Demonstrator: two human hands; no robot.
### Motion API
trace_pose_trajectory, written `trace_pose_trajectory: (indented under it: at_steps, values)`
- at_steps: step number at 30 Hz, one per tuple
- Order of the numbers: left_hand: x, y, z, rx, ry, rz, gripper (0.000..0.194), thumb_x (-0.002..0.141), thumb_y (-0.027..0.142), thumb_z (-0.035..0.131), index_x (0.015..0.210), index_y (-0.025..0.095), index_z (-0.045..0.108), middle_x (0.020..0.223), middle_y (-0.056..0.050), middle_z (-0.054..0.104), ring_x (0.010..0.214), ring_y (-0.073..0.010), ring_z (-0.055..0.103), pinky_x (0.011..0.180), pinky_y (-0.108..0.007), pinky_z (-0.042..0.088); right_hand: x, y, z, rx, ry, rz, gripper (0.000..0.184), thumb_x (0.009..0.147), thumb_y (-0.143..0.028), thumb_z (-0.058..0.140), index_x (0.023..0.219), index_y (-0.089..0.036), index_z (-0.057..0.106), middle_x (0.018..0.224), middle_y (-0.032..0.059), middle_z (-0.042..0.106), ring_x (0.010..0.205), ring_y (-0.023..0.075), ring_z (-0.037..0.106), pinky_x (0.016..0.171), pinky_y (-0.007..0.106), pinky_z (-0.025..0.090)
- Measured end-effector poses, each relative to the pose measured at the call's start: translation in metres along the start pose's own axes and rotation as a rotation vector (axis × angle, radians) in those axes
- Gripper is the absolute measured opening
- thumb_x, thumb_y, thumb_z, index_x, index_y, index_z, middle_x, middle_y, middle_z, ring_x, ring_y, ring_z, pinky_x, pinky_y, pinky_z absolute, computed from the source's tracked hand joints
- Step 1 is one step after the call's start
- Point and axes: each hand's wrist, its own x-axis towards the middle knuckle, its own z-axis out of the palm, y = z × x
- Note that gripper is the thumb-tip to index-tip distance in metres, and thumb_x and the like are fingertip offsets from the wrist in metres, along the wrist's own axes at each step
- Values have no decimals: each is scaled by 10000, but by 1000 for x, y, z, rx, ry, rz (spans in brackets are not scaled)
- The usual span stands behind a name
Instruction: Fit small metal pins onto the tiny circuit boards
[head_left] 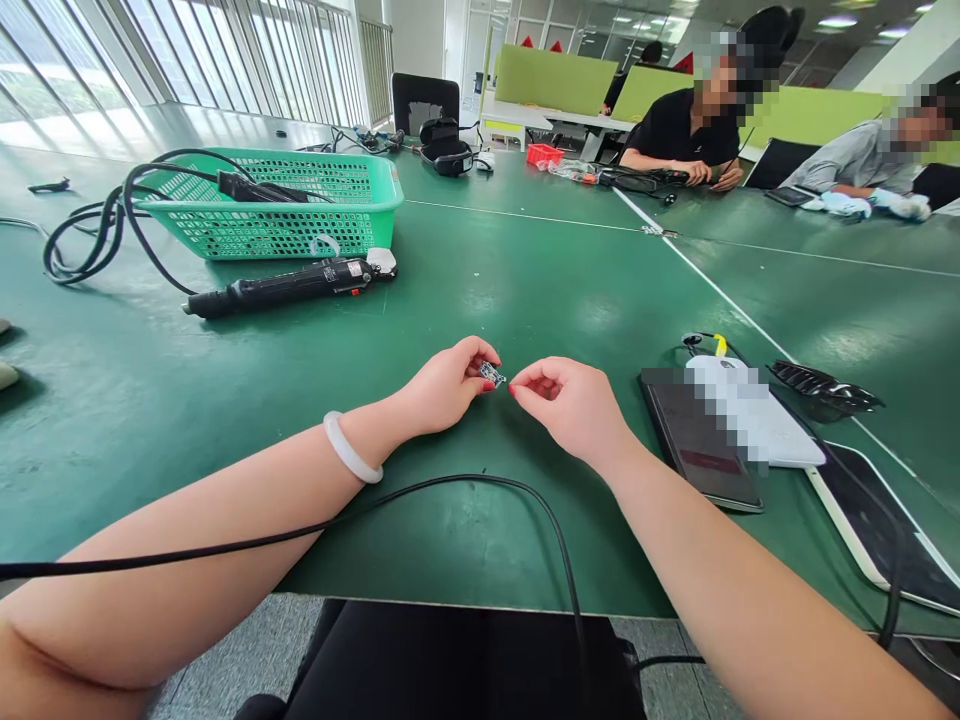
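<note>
My left hand [448,385] pinches a small silvery part with fine dark detail [493,374] between thumb and fingers, just above the green table [480,540]. Its exact kind is too small to make out. Close to its right side is my right hand [568,402], thumb and index fingertips pressed together. Whatever those fingertips hold, if anything, is too small to see. A white bangle [352,448] circles my left wrist.
A green mesh basket [292,235] holds dark gear and cables; a black electric screwdriver [292,287] lies before it. A black cable [450,480] crosses my left forearm. Right are a dark phone [690,430], a white device [780,430] and sunglasses [825,387]. Two people sit across.
</note>
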Motion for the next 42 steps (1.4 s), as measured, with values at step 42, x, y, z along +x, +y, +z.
trace_pose_trajectory:
  at_steps: [42]
  values:
    - [3,8,4,-451,61,-222,159,804,-17,506,887,118,518,744,18,579,692,-62,583,760,-261,467,2,-2,16,-38,109,-258,316,857,-139,478,1028,-273,707,901,26,652,756,136,579,655,274,470]
